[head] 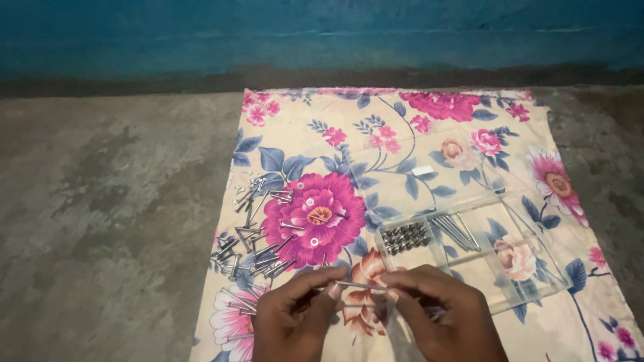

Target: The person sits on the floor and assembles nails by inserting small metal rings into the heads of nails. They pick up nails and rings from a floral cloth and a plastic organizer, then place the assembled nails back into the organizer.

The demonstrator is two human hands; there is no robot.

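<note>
1. The left hand and right hand sit at the bottom edge of the view, close together. Both pinch one long thin silver metal bolt, held level between them, fingertips pressed on its two ends.
2. Below them lies a cream cotton cloth with pink and blue flowers, spread flat on the rough grey concrete floor.
3. Just left of and beyond the left hand lies a loose scatter of silver metal bolts and screws, reaching close to the cloth's left edge.
4. Just beyond the right hand stands a clear plastic compartment tray. Its near-left compartment holds small dark nuts; the next one holds a bundle of long silver bolts. The compartments further right look bare.
5. Between scatter and tray, a strip of bare cloth runs away from the hands.
6. The cloth's far half is open, apart from a small white piece.
7. The far hem meets a dark strip under a blue painted wall.
</note>
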